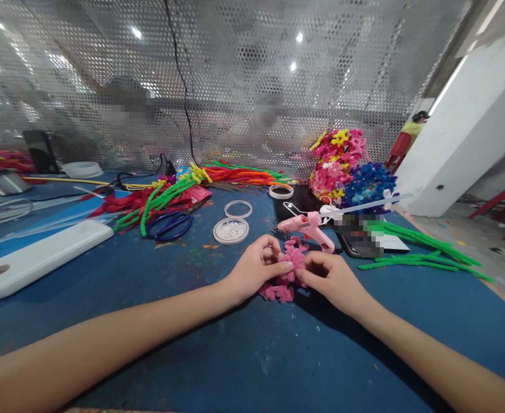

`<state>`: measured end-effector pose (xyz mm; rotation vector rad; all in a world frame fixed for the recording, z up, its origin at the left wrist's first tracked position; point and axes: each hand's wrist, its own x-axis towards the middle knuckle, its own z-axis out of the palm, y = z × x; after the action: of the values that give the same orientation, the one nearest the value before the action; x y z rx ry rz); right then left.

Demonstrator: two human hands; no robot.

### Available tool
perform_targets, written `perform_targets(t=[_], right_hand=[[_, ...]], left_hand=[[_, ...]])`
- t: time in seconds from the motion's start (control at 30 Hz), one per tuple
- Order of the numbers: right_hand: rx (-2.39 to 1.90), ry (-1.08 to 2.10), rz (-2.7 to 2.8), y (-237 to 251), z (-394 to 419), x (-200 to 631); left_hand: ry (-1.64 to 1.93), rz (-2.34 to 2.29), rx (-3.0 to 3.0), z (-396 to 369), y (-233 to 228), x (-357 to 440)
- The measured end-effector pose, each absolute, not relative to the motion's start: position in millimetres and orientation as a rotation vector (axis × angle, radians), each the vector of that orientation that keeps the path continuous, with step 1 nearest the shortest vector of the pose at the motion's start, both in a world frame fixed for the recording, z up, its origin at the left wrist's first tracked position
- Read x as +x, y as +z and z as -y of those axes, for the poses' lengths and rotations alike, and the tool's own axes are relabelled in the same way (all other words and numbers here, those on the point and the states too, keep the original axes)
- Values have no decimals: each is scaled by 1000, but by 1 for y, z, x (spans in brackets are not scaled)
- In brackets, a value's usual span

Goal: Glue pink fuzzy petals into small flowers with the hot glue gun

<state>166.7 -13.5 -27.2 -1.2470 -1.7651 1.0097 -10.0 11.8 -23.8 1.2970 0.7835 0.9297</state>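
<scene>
A pink pipe-cleaner flower is pinched between my two hands, a little above the blue table. My left hand grips its left side with thumb and fingers, while my right hand has thumb and forefinger closed on its right edge. More pink pipe-cleaner flowers lie just beneath my hands. Right behind them rests a pink glue gun with a long clear glue stick sticking out of its back. A round lid full of small white beads sits left of the glue gun.
Blue scissors, green pipe cleaners and a phone lie around the hands. Bunches of pink flowers and blue flowers stand at back right. A long white case lies left. A perforated metal screen borders the table's back.
</scene>
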Motion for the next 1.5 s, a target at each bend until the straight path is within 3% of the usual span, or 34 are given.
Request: perform_targets(t=[1.5], right_hand=[[-1206,1023,1651,-24,13,167]], left_hand=[[961,-807,1231,-13,-24,-12]])
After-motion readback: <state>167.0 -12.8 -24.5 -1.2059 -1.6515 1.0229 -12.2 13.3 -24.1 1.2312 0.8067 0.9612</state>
